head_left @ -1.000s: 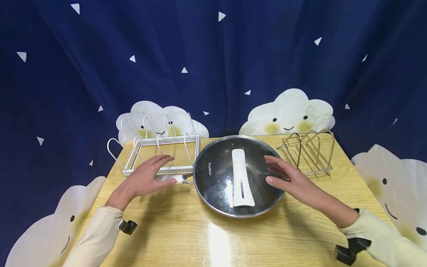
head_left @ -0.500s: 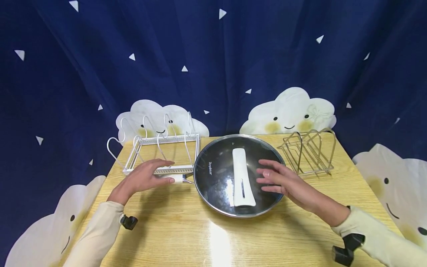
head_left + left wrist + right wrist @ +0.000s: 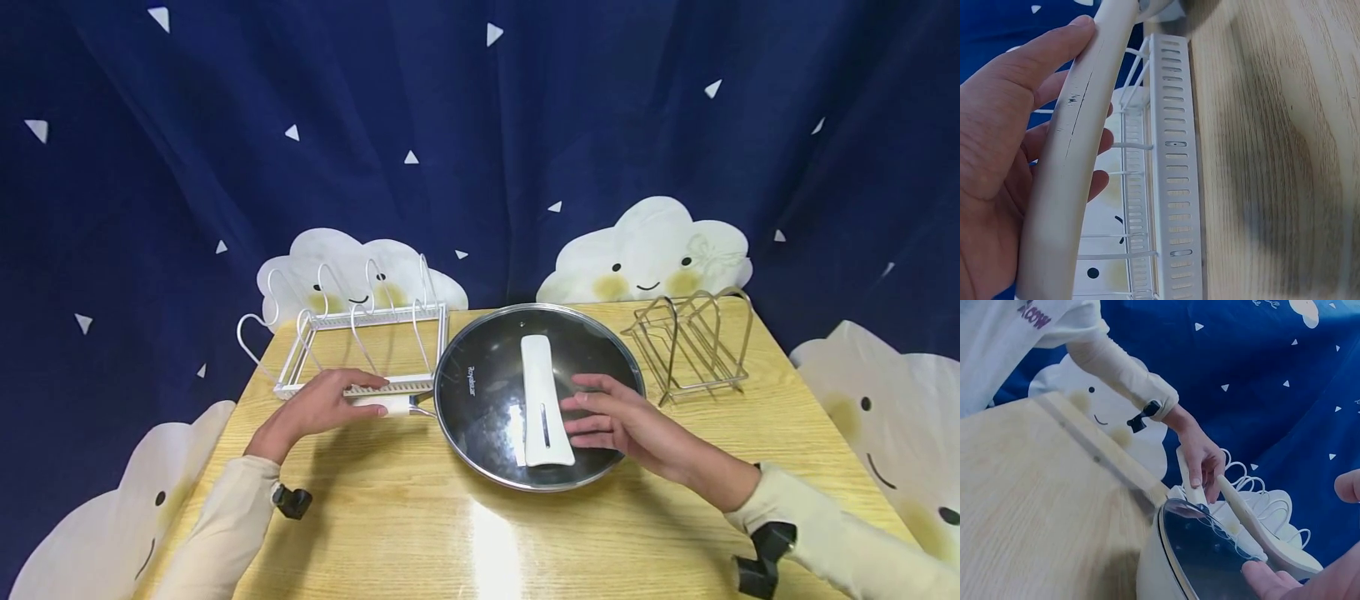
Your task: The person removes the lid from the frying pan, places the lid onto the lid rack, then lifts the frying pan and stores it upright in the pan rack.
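A pan point(image 3: 1150, 570) with a cream side stands mid-table under a dark glass lid point(image 3: 487, 358), which bears a long white lid handle point(image 3: 542, 400). The pan's white handle point(image 3: 1075, 125) points left. My left hand point(image 3: 318, 407) is around it, with the thumb along one side and the fingers curled beneath, as the left wrist view shows. Over the right part of the lid, my right hand point(image 3: 622, 421) hovers beside the lid handle, its fingers loosely spread and holding nothing; in the head view the fingertips come close to that handle, and contact cannot be told.
Behind the pan handle, close to it, stands a white wire rack point(image 3: 393, 385) with upright loops. A metal wire rack point(image 3: 705, 387) is right of the pan. Both are on the wooden table point(image 3: 405, 517), before a dark blue curtain point(image 3: 450, 100) with white cloud shapes.
My left hand has closed its thumb and fingers in on the pan's handle. My right hand has moved left across the lid toward the lid handle. Pan and racks have stayed in place.
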Motion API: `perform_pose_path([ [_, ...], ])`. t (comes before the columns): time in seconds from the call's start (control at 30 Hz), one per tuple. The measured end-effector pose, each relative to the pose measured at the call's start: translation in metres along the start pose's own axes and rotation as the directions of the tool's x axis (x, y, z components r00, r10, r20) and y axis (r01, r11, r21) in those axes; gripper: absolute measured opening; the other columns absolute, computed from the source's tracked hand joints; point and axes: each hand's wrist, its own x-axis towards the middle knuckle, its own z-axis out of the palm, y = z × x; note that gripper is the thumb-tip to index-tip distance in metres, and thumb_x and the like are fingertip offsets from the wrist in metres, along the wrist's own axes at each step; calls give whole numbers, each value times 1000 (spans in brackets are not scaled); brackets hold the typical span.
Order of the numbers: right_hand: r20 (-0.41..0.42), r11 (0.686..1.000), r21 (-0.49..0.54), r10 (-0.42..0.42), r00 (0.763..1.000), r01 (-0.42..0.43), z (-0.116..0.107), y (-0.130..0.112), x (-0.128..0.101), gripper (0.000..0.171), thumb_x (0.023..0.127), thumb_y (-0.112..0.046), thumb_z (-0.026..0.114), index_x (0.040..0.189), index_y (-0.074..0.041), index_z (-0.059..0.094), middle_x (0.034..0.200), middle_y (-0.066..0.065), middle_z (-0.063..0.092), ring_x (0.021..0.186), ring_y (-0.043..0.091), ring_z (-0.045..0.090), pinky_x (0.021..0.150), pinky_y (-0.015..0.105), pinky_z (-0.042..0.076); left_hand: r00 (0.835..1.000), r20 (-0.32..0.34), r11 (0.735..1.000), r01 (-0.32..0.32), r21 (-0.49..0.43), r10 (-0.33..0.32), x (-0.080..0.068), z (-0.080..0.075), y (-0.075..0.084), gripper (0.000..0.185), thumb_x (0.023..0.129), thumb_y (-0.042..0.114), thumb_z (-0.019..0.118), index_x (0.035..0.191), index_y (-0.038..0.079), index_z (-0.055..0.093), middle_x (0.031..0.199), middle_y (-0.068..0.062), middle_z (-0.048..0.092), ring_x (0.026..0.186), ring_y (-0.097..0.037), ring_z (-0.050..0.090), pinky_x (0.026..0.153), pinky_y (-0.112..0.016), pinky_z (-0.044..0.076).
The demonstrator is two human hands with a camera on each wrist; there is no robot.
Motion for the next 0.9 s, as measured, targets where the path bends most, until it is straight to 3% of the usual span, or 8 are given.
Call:
perform_pose_path([
  [0.2, -12, 997, 71, 34, 999, -33, 6, 7, 7, 68, 104, -22, 54, 152, 4, 15, 130, 16, 52, 102, 22, 70, 95, 36, 56, 999, 43, 999, 20, -29, -19, 1, 0, 0, 45, 89, 44, 78, 121, 12, 75, 114, -1, 75, 100, -14, 70, 90, -40, 56],
  [0.4, 12, 994, 105, 38, 999, -39, 12, 12, 13, 61, 103, -20, 54, 146, 5, 19, 114, 8, 62, 95, 19, 71, 90, 34, 57, 998, 58, 996, 12, -90, -7, 0, -1, 0, 39, 88, 40, 80, 117, 13, 78, 107, 3, 77, 86, -4, 67, 77, -27, 56],
  [0.67, 55, 993, 114, 24, 998, -30, 18, 18, 19, 51, 103, -16, 55, 137, 12, 29, 108, 7, 71, 96, 19, 72, 87, 35, 59, 998, 64, 992, 5, -130, 3, -1, 1, -2, 33, 85, 34, 83, 111, 15, 80, 101, 5, 78, 74, -4, 59, 68, -24, 51],
  [0.8, 58, 990, 131, 38, 998, -46, 20, 19, 24, 38, 103, -16, 55, 127, 9, 40, 103, 8, 73, 96, 20, 72, 86, 36, 59, 998, 64, 989, -5, -147, 15, 0, 0, -3, 32, 85, 31, 84, 111, 13, 80, 99, 3, 78, 74, -4, 60, 68, -24, 52],
  [0.9, 64, 990, 134, 45, 997, -53, 21, 20, 26, 38, 104, -16, 55, 126, 11, 42, 103, 9, 74, 95, 20, 73, 85, 37, 60, 998, 68, 986, -5, -166, 17, 2, 0, -4, 31, 85, 30, 84, 110, 12, 80, 99, 2, 78, 77, -5, 63, 70, -25, 53],
])
